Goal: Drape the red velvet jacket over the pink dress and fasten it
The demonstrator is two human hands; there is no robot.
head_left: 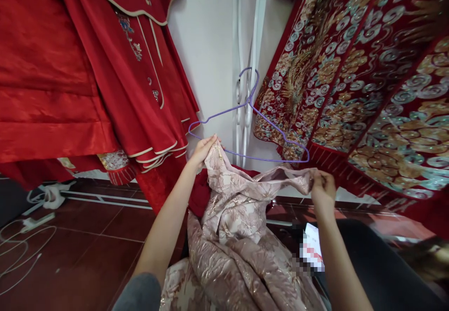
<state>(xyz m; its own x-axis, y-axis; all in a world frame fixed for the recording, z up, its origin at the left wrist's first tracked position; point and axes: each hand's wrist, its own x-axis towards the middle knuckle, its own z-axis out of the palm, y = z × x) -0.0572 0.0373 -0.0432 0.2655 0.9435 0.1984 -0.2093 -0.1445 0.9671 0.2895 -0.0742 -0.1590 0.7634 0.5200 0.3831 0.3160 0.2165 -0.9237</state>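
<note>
A pale pink dress [242,208] with a shiny floral pattern is stretched between my two hands and drapes down toward me. My left hand [205,151] pinches one upper corner of it. At the other side, my right hand [323,187] is closed on the opposite upper edge. Just behind the dress top hangs a purple hanger [224,111], its hook on a white metal rack [257,25]. The hanger's lower bar passes close to my left fingers; whether they touch cannot be made out. Dark red cloth [199,193] shows behind the dress.
Red garments [140,68] hang at the left and a richly embroidered red garment [336,77] at the right. A lit phone [313,245] lies on a dark surface [375,255] near my right forearm. White cables [26,241] and a power strip [38,222] lie on the tiled floor.
</note>
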